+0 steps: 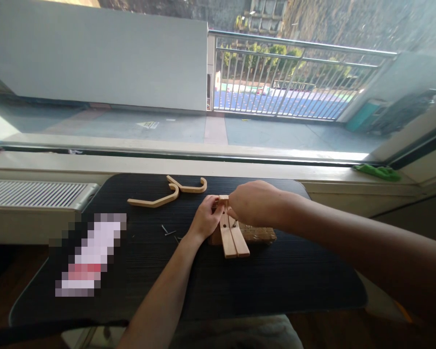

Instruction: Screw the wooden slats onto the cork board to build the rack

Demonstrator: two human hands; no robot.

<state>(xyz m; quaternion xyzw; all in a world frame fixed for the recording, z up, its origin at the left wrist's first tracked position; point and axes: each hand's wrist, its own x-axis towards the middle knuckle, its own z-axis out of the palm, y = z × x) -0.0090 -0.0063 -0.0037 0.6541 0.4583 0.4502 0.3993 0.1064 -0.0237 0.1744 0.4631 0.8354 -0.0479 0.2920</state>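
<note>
grip of the left hand (207, 218) is clamped on paired wooden slats (228, 241) over a block (259, 234); the right hand's (252, 203) grip, i cannot tell.

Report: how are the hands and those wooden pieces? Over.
Left hand touching wooden pieces; right hand over their right side, grip unclear. Pieces lie across wooden block. Loose fasteners lie left, out of the way.

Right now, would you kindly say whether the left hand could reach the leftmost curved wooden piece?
Probably yes: nothing visible stands between the left hand and the leftmost curved wooden piece, though its fingers would likely have to leave the paired wooden strips first.
</note>
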